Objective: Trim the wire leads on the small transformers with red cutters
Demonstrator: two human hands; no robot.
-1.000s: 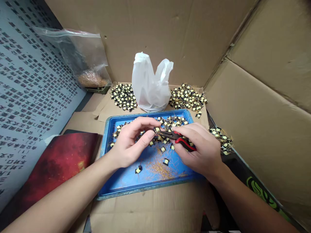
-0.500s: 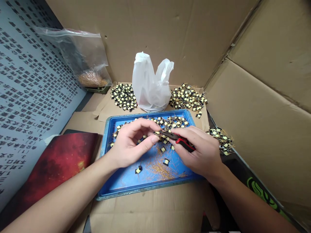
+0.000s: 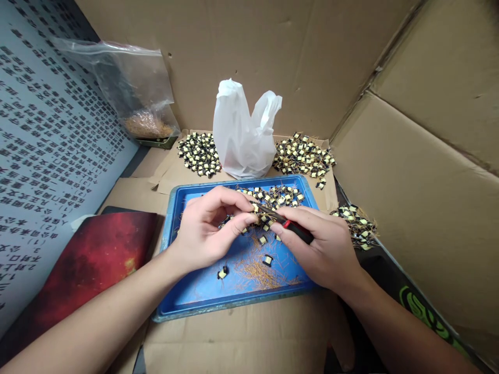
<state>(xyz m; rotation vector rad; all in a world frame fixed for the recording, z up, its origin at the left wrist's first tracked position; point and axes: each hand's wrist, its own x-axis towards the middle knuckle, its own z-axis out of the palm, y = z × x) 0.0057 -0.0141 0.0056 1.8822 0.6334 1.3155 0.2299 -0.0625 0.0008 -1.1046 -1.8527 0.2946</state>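
Over the blue tray [image 3: 187, 306], my left hand [image 3: 214, 228] pinches a small yellow-and-black wire-wound coil [image 3: 255, 209] between thumb and fingertips. My right hand [image 3: 322, 244] is closed around pliers [image 3: 294, 227] with dark jaws and red-and-black handles. The jaws point left and reach the coil; whether they touch its wires I cannot tell. Under and behind my hands, many similar coils [image 3: 286, 196] with copper leads lie in the tray. Two loose coils [image 3: 267, 260] rest nearer the front, beside a scatter of clipped copper wire bits [image 3: 259, 274].
A white plastic bag [image 3: 245, 140] stands behind the tray, between two coil piles [image 3: 198, 155]. Another pile [image 3: 356, 226] sits at the right. A clear bag of wire bits [image 3: 148, 124] stands at the back left, near a red patterned mat [image 3: 101, 259]. Cardboard walls [image 3: 421, 171] enclose the back and right.
The pliers have turned in my right hand, and their jaws sit slightly differently at the coil. My left hand keeps its pinch, with the coil's yellow side now showing more.
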